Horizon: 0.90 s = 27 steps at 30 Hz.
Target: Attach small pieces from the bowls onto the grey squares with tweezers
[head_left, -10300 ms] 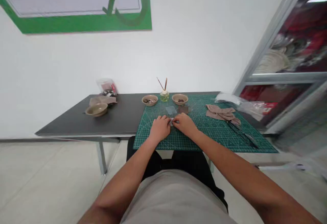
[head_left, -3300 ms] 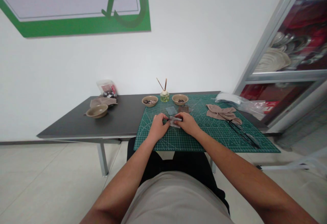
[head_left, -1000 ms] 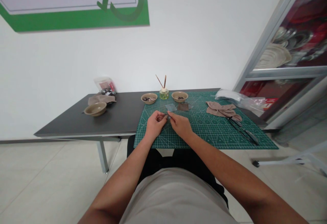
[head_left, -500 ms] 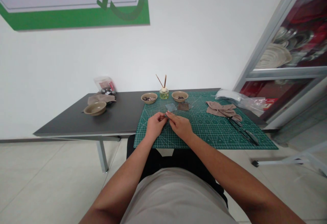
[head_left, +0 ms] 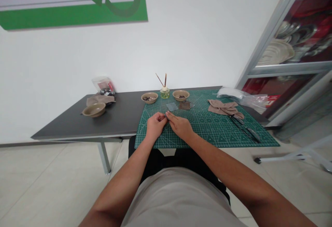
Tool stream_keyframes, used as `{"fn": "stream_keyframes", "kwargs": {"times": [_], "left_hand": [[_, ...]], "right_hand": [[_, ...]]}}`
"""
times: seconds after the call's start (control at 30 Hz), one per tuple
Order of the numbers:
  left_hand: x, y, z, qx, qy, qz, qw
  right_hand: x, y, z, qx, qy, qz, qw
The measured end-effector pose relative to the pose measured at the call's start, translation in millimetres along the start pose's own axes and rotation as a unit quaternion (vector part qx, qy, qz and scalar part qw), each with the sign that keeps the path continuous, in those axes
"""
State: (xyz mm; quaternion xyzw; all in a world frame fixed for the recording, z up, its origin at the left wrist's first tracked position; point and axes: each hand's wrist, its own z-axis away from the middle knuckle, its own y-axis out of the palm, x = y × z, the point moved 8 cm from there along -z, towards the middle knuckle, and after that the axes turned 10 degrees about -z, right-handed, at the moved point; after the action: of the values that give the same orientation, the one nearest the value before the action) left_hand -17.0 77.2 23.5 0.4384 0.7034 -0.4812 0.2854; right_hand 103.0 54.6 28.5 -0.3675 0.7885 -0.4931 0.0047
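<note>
My left hand (head_left: 155, 124) and my right hand (head_left: 180, 126) meet fingertip to fingertip over the green cutting mat (head_left: 215, 133). Both are closed in a pinch. Whatever sits between the fingers is too small and too covered to name. Just beyond them lie a light blue-grey square (head_left: 172, 106) and a brown square (head_left: 184, 105), flat on the mat. Behind these stand two tan bowls, the left bowl (head_left: 149, 102) and the right bowl (head_left: 181, 99), each with small dark and pale pieces inside.
A glass diffuser bottle (head_left: 165, 93) with sticks stands between the bowls. To the right are a brown cloth (head_left: 223, 108), a pair of glasses (head_left: 245, 129) and a clear plastic bag (head_left: 249, 99). Another bowl (head_left: 94, 111) and a clear container (head_left: 103, 86) sit at left.
The whole view has shifted a little as the camera moved. My hands stay pinched together in nearly the same spot over the mat, with only slight finger movement.
</note>
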Motion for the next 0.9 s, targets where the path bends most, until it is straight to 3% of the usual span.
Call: {"fn": "stream_keyframes", "kwargs": {"times": [0.3, 0.5, 0.6, 0.73, 0.9], "left_hand": [[7.0, 4.8, -1.4, 0.003, -0.023, 0.105, 0.994], [14.0, -15.3, -3.8, -0.116, -0.023, 0.130, 0.984], [19.3, -19.1, -5.5, -0.138, -0.033, 0.162, 0.977], [21.6, -27.1, -5.3, -0.177, -0.023, 0.162, 0.970], [25.7, -32.9, -3.9, -0.210, -0.026, 0.165, 0.963]], "right_hand": [[-2.4, -1.4, 1.8, -0.012, 0.015, -0.037, 0.999], [-14.8, -13.4, -9.8, -0.030, 0.093, -0.043, 0.994], [-13.2, -15.1, -31.9, 0.000, 0.079, 0.025, 0.997], [-2.6, 3.3, -67.9, 0.044, 0.015, 0.079, 0.996], [1.8, 47.4, -89.5, 0.130, 0.022, 0.102, 0.986]]}}
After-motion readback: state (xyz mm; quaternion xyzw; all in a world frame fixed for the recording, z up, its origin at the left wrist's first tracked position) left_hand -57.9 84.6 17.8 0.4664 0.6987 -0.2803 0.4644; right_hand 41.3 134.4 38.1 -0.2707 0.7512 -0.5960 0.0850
